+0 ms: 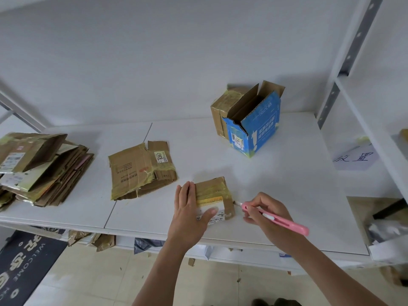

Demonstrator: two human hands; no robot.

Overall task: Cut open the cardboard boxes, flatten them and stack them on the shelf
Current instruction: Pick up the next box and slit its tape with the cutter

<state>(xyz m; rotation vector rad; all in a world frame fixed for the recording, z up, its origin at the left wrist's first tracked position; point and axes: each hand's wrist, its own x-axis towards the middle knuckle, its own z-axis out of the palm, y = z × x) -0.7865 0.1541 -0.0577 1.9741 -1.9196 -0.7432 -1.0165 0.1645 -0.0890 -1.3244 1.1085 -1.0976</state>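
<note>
Both forearms reach in over the front edge of the white shelf (287,173). The left hand (189,208) lies palm down on a small taped box (217,193) near that edge, fingers straight along its top and thumb spread across the white label on its near side. The right hand (263,212) sits just right of the box, fingers curled round a pink cutter (276,218), whose tip touches the box's right side; the handle slants back toward the wrist.

Further in, left of the box, a flattened box (141,170) lies on the shelf with a sticker reading "6367". At the left end sits a stack (42,166) of flattened cardboard with shipping labels too small to read.

Toward the back edge a blue box (254,129) stands with its flaps open, printed "JUYOU" upside down above white Chinese characters. A brown taped box (223,109) stands touching it behind.

On the unit at right, a paper sign (353,160) bears two handwritten characters.
</note>
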